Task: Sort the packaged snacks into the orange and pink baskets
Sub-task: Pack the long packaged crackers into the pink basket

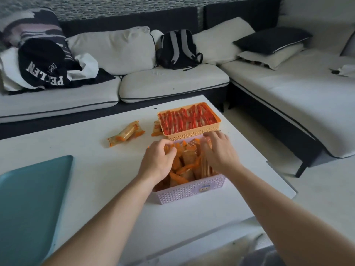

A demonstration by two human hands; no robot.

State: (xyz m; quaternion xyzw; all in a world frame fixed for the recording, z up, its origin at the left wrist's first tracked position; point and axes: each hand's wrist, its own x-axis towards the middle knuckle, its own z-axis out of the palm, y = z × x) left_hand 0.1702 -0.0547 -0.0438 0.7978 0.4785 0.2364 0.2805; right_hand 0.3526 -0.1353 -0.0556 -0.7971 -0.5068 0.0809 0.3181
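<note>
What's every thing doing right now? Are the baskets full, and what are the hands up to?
Orange basket: packed with red packets.
Pink basket: nearly full of orange snack packs.
Left hand: fingers curled on packs in the pink basket.
Right hand: on packs at its far end; grip unclear.
Loose snacks: lying on the table, unsorted.
Tray: flat on the table.
Backpack: upright on the sofa.

The visible body consists of two arms reaching in from the lower edge. The left forearm (pixel 107 214) and the right forearm (pixel 284 208) are bare along their full visible length. The left hand (pixel 157 160) and the right hand (pixel 219 150) are likewise uncovered. Between the arms, at the lower edge, lies a blurred patch of grey fabric (pixel 263 255); whether it is a garment cannot be determined.
</note>
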